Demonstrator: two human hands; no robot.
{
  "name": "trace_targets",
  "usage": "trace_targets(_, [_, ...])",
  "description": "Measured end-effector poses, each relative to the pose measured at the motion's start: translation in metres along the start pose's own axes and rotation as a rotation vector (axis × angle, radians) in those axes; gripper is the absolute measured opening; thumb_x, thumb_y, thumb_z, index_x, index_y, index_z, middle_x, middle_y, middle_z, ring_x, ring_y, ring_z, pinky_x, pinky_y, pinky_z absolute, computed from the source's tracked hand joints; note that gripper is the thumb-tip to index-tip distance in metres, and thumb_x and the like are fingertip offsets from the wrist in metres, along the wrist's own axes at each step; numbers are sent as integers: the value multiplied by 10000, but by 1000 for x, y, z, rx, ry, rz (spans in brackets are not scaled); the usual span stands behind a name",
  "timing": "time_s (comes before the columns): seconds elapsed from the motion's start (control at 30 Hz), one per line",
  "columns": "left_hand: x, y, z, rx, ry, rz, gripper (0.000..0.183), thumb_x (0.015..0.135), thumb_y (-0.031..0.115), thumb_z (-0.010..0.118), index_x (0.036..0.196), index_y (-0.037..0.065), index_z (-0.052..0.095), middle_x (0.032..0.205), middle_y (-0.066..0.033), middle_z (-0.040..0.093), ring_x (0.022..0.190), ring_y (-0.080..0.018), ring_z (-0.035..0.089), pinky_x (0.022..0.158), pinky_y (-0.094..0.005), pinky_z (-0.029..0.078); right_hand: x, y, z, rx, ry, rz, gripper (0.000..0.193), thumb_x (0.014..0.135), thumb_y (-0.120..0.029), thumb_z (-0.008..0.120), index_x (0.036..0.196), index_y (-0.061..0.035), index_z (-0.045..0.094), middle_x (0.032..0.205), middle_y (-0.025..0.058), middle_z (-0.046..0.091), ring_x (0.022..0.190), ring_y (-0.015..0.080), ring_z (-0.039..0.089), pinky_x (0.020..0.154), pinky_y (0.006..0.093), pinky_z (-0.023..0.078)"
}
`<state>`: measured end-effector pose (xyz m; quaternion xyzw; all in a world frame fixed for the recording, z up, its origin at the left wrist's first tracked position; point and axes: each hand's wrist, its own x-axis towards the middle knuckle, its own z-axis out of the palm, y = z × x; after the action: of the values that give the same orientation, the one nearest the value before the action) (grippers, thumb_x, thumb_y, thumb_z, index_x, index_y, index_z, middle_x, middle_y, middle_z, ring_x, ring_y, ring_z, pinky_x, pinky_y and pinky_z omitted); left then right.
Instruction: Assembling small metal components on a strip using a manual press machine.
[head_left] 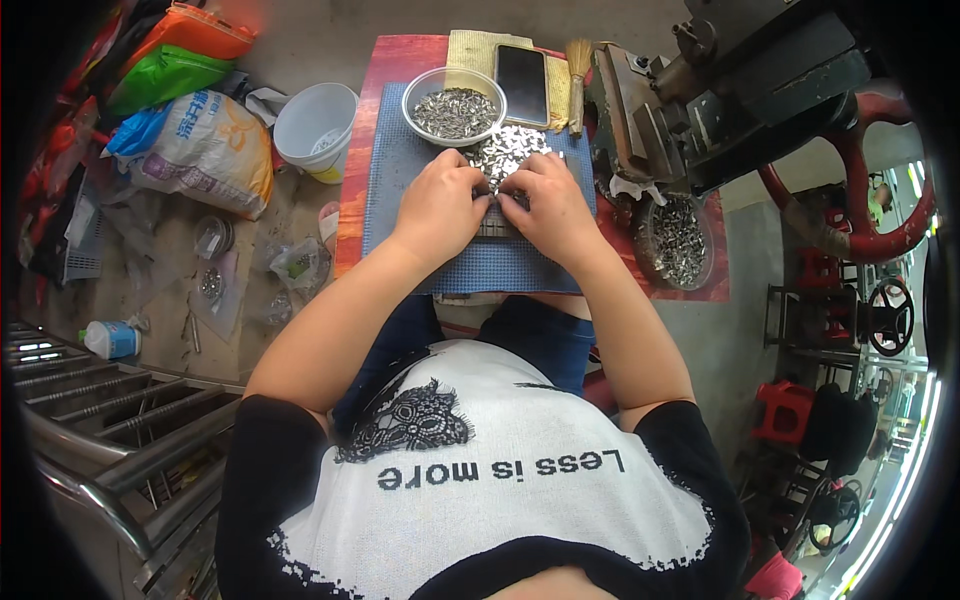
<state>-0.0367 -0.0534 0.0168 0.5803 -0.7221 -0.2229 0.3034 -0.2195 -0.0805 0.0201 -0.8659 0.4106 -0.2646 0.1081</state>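
Observation:
My left hand (443, 203) and my right hand (550, 207) meet at the near edge of a loose pile of small shiny metal pieces (512, 145). Thumbs and fingertips of both hands are pinched together, almost touching each other; what they hold is too small and covered to make out. Partly hidden under them lies a dark, flat grooved block (498, 229) on the blue ribbed mat (400, 262). Just beyond my left hand stands a clear round bowl (411, 128) filled with small greyish metal parts (456, 113).
Behind the pile lie a phone (522, 84) on a yellow cloth (470, 48) and a brush (577, 75). A heavy dark press (740, 120) with a red handwheel (850, 240) rises on the right, above a tub of metal parts (672, 243). A white bucket (315, 125) stands left.

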Motion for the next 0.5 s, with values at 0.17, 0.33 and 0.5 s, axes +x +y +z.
trace_targets(0.17, [2, 1, 1, 53, 43, 62, 116, 821, 107, 704, 908, 30, 710, 1010, -132, 642, 1001, -328, 626, 887, -438, 500, -6, 7, -8, 88, 35, -12, 124, 814, -106, 717, 894, -30, 662, 920, 133, 602, 942, 333, 548, 850, 417, 460])
trace_targets(0.33, [-9, 0, -30, -283, -20, -70, 143, 841, 88, 700, 943, -10, 677, 833, -132, 714, 782, -281, 689, 744, -366, 532, -24, 13, -27, 21, 1, -15, 108, 845, -53, 688, 933, -23, 633, 935, 131, 584, 953, 328, 548, 849, 406, 459])
trace_targets(0.5, [-24, -18, -37, -410, -108, -134, 147, 848, 81, 700, 955, -17, 679, 852, -137, 699, 785, -229, 672, 744, -328, 520, -33, 20, -33, 74, -50, 6, 110, 817, -62, 715, 905, -27, 659, 938, 124, 604, 952, 325, 552, 858, 411, 460])
